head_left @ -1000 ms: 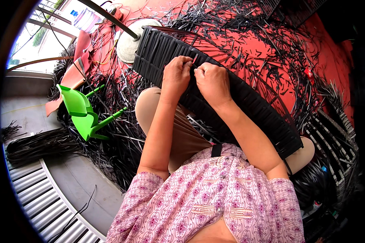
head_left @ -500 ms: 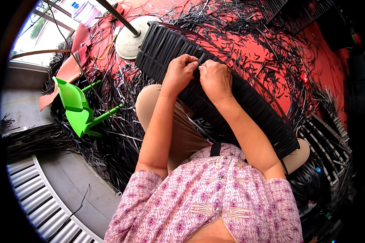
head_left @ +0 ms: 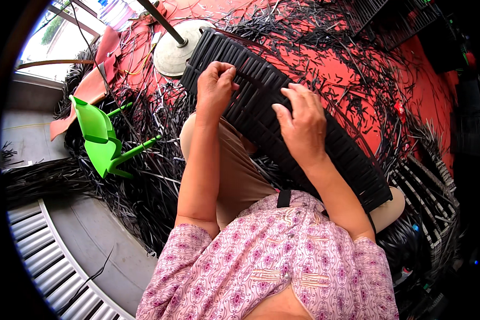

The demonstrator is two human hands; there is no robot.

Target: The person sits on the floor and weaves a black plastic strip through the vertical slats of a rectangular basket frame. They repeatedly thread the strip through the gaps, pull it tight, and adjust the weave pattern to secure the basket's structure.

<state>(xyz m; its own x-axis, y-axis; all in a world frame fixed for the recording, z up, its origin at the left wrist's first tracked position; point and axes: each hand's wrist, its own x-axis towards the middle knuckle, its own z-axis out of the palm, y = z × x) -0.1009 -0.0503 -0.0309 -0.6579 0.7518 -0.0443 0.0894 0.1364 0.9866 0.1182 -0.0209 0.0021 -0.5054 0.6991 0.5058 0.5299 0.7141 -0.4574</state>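
Red floor [head_left: 326, 81], green chair [head_left: 95, 127], black panel [head_left: 265, 121], left hand [head_left: 213, 89] grip unclear, right hand [head_left: 306, 124] spread

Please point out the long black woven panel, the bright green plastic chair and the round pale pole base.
Long black woven panel [head_left: 262, 109], head view: its woven face.
Bright green plastic chair [head_left: 96, 127], head view: broad curved panel.
Round pale pole base [head_left: 169, 56], head view: top surface.

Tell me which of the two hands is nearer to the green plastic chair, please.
Left. The left hand, over the woven black panel, is right of the green plastic chair; the right hand is farther right, over the panel.
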